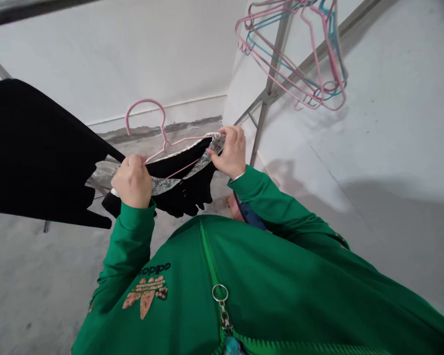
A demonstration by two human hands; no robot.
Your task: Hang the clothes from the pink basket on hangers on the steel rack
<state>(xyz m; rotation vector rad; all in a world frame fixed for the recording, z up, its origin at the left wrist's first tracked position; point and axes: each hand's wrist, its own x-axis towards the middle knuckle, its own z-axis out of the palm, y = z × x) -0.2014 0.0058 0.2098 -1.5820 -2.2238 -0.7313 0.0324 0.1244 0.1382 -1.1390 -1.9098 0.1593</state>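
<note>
Between my hands a black garment with a silvery sequinned neckline hangs on a pink hanger. The hanger's hook points up and away from me, and its arms run inside the neckline. My left hand is closed on one shoulder of the garment, at the hanger's end. At the other shoulder my right hand pinches the sequinned edge, thumb towards me. The lower part of the garment drops below my hands, its edge looking scalloped.
Another black garment hangs at the left, near a metal rail. Several pink and blue hangers hang at the upper right by the rack's crossed metal legs. White walls stand behind, above a grey concrete floor.
</note>
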